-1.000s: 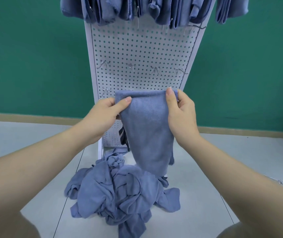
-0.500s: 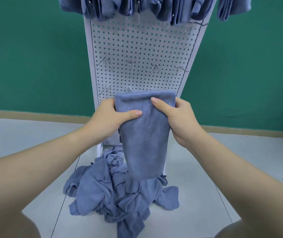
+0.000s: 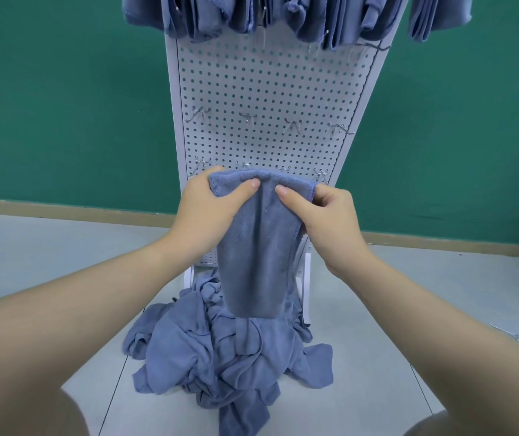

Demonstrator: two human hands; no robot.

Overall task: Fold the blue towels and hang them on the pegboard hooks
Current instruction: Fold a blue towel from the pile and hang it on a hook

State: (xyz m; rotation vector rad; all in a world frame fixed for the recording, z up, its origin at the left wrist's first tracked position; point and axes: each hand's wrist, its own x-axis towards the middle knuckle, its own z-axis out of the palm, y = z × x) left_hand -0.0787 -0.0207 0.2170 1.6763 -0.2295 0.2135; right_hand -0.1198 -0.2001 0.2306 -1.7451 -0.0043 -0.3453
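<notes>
Two hands pinch the top fold of a soft blue microfibre towel (image 3: 256, 247): the left hand (image 3: 211, 204) and the right hand (image 3: 327, 215) each clamp it between thumb and fingers, thumbs nearly meeting at the middle, probably to narrow it for hanging. It dangles before the lower edge of the white perforated metal pegboard (image 3: 267, 89), just under bare wire hooks (image 3: 292, 124), above a crumpled heap of blue towels (image 3: 229, 354) on the floor.

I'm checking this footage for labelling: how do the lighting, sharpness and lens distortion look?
Head view: even, soft light with no glare and only faint shadows under the towel pile; the pegboard edges splay outward from wide-angle distortion; the held towel, left hand and right hand are sharp, the forearms slightly soft near the frame edge.
</notes>
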